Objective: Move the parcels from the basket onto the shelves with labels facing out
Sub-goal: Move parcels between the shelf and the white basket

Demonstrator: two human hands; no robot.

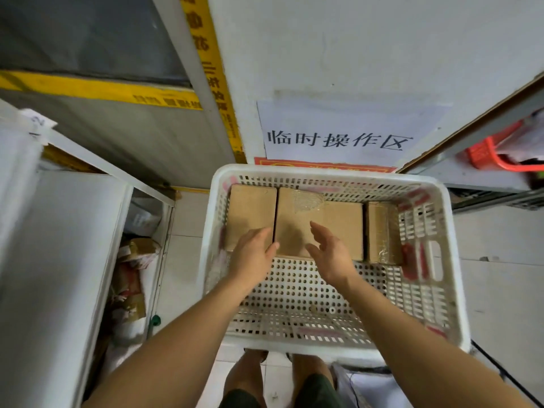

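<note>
— Head view: where are the parcels?

— Three cardboard boxes sit along the far wall of the white basket [447,231]: left box [250,213], middle box [338,225], small right box [382,231].

— The hands?

— Left hand [253,254] and right hand [329,254] hover over the middle box, fingers straight and loosely spread, holding nothing; whether they touch it, I cannot tell.

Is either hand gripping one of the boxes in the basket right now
No, the left hand and right hand hover open above the middle box in the white basket, fingers straight, holding nothing.
</note>
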